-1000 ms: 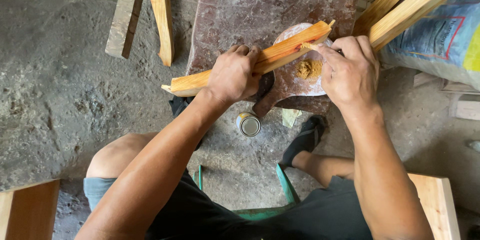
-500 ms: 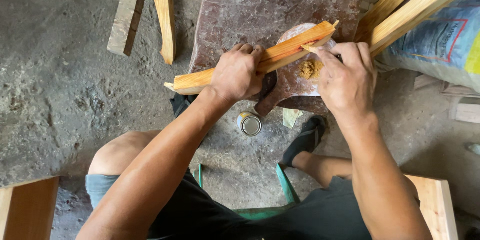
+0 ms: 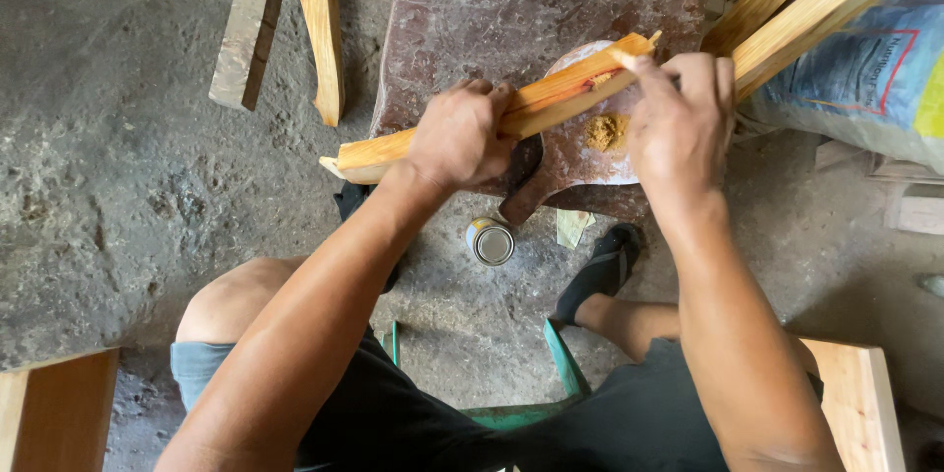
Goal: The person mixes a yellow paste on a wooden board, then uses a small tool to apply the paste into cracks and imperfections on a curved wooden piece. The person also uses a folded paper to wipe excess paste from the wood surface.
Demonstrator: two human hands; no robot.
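My left hand (image 3: pixel 457 133) grips a pale wooden piece (image 3: pixel 551 93) near its middle and holds it slanted over a reddish stone slab (image 3: pixel 511 0). My right hand (image 3: pixel 680 123) rests its fingertips on the piece's upper right end, pressing along a reddish groove there. Below that end, a small heap of brown paste or powder (image 3: pixel 607 131) lies on a rounded broken tile (image 3: pixel 570 162) that sits on the slab's near edge.
A small open tin can (image 3: pixel 490 240) stands on the concrete floor between my legs. Curved wooden parts (image 3: pixel 320 29) and a plank (image 3: pixel 246 25) lie at the upper left, long wooden bars (image 3: pixel 836 0) and a blue sack (image 3: pixel 875 69) at the upper right. I sit on a green stool (image 3: pixel 565 364).
My right hand has shifted up from the heap of paste onto the wooden piece's right end. The left hand keeps its grip; the piece has barely moved.
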